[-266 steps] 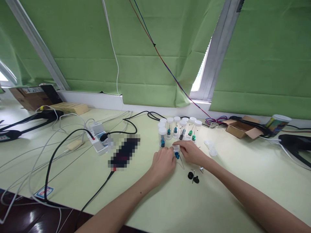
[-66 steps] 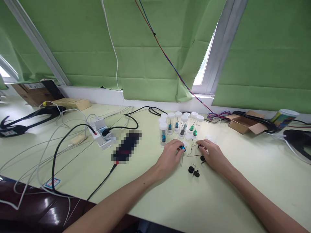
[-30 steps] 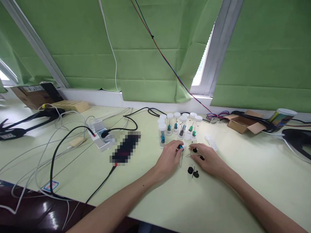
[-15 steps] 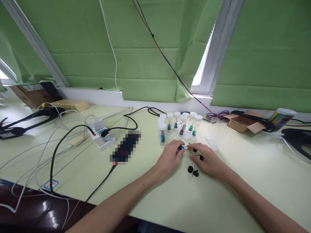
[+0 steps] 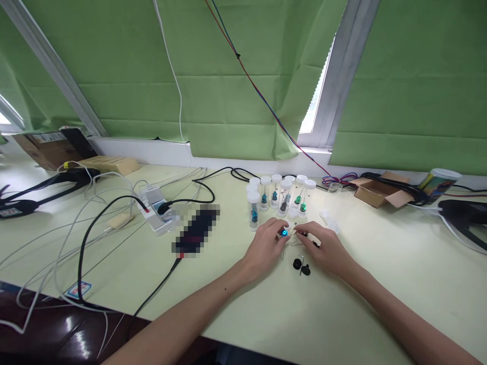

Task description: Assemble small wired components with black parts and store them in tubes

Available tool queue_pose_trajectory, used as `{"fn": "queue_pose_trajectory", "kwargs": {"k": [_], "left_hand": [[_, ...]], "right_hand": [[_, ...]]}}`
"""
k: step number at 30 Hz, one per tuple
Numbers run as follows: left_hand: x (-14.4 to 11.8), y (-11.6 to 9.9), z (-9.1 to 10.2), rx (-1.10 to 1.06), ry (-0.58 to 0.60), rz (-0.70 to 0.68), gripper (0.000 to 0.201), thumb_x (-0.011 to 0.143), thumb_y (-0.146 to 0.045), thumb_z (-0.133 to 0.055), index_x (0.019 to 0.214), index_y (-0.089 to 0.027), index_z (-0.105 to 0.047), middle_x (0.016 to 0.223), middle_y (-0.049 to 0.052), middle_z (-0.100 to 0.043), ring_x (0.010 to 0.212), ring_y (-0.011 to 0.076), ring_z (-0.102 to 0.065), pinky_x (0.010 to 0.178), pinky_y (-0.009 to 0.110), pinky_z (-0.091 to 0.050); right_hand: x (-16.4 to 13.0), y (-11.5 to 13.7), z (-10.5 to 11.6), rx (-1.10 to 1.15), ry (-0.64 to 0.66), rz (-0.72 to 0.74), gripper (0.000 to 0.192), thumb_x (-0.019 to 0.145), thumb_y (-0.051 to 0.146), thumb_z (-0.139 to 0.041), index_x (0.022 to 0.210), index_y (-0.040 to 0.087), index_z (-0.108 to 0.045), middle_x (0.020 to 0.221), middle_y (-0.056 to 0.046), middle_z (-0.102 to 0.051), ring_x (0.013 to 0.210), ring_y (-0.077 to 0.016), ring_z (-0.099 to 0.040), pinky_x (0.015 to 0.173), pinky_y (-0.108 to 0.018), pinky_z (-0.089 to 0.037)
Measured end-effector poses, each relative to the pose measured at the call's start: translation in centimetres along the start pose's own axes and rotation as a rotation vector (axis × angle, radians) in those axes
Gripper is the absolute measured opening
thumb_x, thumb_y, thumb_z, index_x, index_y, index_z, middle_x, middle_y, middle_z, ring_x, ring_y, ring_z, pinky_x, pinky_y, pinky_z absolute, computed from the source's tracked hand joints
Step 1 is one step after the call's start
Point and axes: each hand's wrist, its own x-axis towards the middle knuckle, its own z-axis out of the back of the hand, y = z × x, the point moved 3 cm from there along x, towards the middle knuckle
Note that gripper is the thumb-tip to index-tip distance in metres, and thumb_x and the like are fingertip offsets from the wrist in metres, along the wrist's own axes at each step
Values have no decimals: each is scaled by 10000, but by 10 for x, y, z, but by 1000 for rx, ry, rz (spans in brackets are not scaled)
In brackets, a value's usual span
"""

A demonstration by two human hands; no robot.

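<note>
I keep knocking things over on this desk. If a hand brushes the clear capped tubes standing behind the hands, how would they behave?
The capped tubes stand tall and narrow, so they probably tip easily. They stand close together, so one falling could topple its neighbours. Being round, a fallen one would likely roll on the table.

Bright diffuse daylight, wide-angle edge distortion

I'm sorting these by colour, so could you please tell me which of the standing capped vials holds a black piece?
The vial with the black piece stands mid-cluster in the front row; the neighbouring vials hold blue or green pieces.
</note>
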Motion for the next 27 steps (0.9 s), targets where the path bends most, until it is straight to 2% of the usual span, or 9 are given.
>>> {"fn": "queue_pose_trajectory", "kwargs": {"k": [10, 15, 20, 27], "left_hand": [[-1, -3, -2, -58, 5, -17, 116, 910, -234, -538, 980, -204, -625, 1002, 42, -645, 827, 162, -614, 775, 296, -511], [0, -5, -2, -113, 5, 0, 151, 931, -281, -511, 989, -201, -625, 1004, 46, -668, 882, 177, -623, 810, 299, -503], [1, -11, 0, -155, 16, 18, 166, 943, -301, -493, 938, -203, -628, 902, 18, -689, 816, 160, -627, 774, 276, -486], [-1, -18, 1, -236, 76, 74, 164, 943, -313, -491, 994, -220, -617, 874, -3, -719, 771, 146, -654, 733, 258, -474]], "right_hand": [[-3, 11, -3, 25, 86, 43, 226, 960, 269, -460, 1128, 234, -608, 1078, -84, -660, 948, -225, -627, 779, -355, -538], [-3, 9, -5, 20, 71, 54, 223, 946, 274, -499, 1146, 226, -584, 1054, -81, -665, 910, -216, -627, 781, -350, -532], [-3, 10, -6, 50, 47, 45, 229, 923, 300, -562, 1140, 226, -561, 1023, -61, -680, 880, -202, -627, 789, -334, -526], [-2, 12, -6, 93, 29, 41, 253, 919, 293, -569, 1165, 240, -554, 946, -38, -680, 822, -180, -626, 612, -253, -508]]}}
